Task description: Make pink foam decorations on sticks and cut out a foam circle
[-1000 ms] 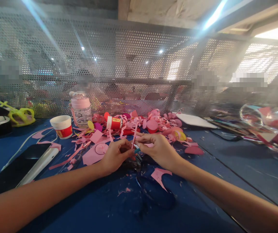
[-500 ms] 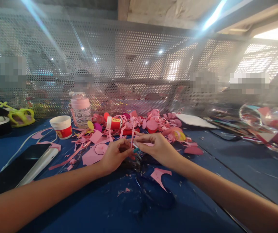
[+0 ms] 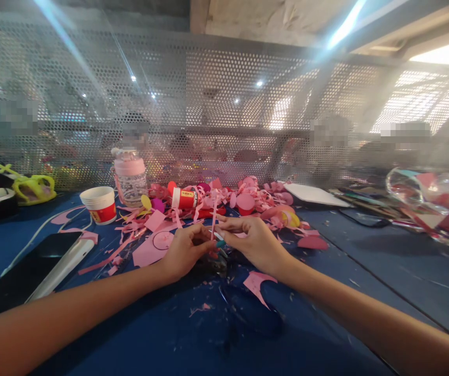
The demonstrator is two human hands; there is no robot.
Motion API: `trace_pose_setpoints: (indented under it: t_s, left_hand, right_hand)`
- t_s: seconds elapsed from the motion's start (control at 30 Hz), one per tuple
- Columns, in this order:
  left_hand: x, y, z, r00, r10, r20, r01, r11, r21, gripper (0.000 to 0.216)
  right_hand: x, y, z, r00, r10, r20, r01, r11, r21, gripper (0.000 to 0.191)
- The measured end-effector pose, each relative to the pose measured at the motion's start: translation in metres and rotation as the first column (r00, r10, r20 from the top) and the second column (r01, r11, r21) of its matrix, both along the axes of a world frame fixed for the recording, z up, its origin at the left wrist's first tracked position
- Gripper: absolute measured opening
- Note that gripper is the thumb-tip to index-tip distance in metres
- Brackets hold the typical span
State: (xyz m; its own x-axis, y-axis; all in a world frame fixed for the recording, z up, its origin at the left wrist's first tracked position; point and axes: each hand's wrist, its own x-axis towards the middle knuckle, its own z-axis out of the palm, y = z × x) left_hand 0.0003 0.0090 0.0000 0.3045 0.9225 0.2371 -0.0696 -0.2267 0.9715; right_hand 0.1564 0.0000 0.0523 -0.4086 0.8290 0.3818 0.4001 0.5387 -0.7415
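Observation:
In the head view my two hands meet over the middle of the blue table. My left hand (image 3: 185, 251) is closed, its thumb and fingers pinching a narrow pink paper strip (image 3: 214, 211) that stands upright. My right hand (image 3: 253, 243) is closed in a pinch beside it, thumb and fingertips on a thin white-and-teal stick (image 3: 220, 243); its exact kind is too small to tell. The stick's tip reaches the strip. Below the fingers lies a dark, partly hidden object (image 3: 217, 265). A cut pink paper scrap (image 3: 259, 284) rests on the table near my right wrist.
Pink paper pieces (image 3: 244, 201) are heaped at the back, with a tipped paper cup (image 3: 184, 198). Left stand stacked paper cups (image 3: 98, 205), a pink-lidded bottle (image 3: 130, 180) and a dark phone (image 3: 32, 266). A clear plastic bag (image 3: 436, 203) lies right; a perforated screen (image 3: 228, 104) rises behind.
My hands stay almost in place, still pinching the strip and the stick. The right fingers and the teal part have shifted very slightly.

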Motion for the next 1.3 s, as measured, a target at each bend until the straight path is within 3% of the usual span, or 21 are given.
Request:
trace_pose_setpoints:
  t_s: [0.3, 0.63, 0.83, 1.0, 1.3]
  left_hand:
    - [0.000, -0.001, 0.003, 0.998, 0.024, -0.049, -0.022, 0.998, 0.051, 0.024]
    - [-0.001, 0.000, 0.000, 0.999, 0.031, -0.039, -0.027, 0.994, 0.103, 0.016]
    - [0.000, 0.004, -0.001, 0.998, 0.035, 0.058, -0.038, 0.998, 0.045, 0.023]
    - [0.002, 0.004, 0.001, 0.987, 0.017, 0.159, -0.012, 0.999, -0.031, 0.029]
    - [0.001, 0.002, 0.000, 0.988, -0.014, 0.153, 0.018, 1.000, -0.020, 0.029]
  right_hand:
    - [-0.006, -0.007, -0.003, 0.983, -0.181, 0.023, 0.178, 0.981, 0.077, 0.018]
    - [-0.006, -0.010, -0.003, 0.978, -0.200, 0.061, 0.185, 0.965, 0.187, 0.017]
    - [-0.005, -0.011, -0.003, 0.965, -0.243, 0.097, 0.216, 0.950, 0.226, 0.020]
    - [-0.002, -0.010, 0.005, 0.964, -0.229, 0.132, 0.200, 0.958, 0.205, 0.029]
    - [0.002, -0.002, -0.001, 0.989, -0.095, 0.113, 0.078, 0.987, 0.144, 0.027]
